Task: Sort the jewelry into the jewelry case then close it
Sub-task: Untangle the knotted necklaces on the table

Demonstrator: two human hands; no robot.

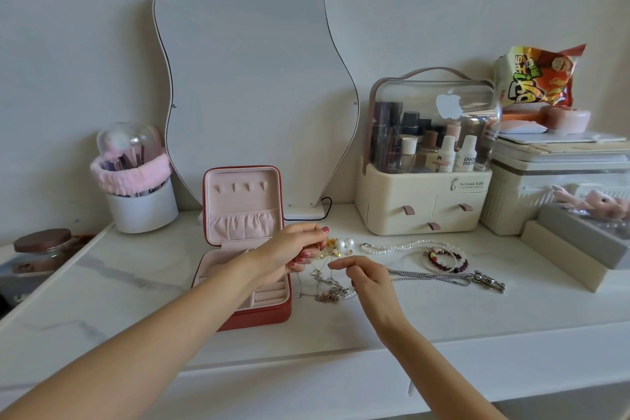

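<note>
A red jewelry case [238,242] with pink lining stands open on the white marble table, its lid upright. Right of it lies loose jewelry: gold pieces and pearl earrings [344,244], a tangle of thin chains [329,288], a pearl necklace [405,245], beaded bracelets [445,261] and a thick silver chain [450,278]. My left hand [293,251] pinches a small gold piece at the case's right edge. Just over the thin chains hovers my right hand [364,280], with curled fingers; whether it holds a chain I cannot tell.
A wavy mirror [252,85] leans on the wall behind the case. A brush holder [139,191] stands at the left, a cosmetics organizer [426,160] at the right, with boxes [559,181] and a snack bag [538,78] beyond. A jar [41,249] sits far left.
</note>
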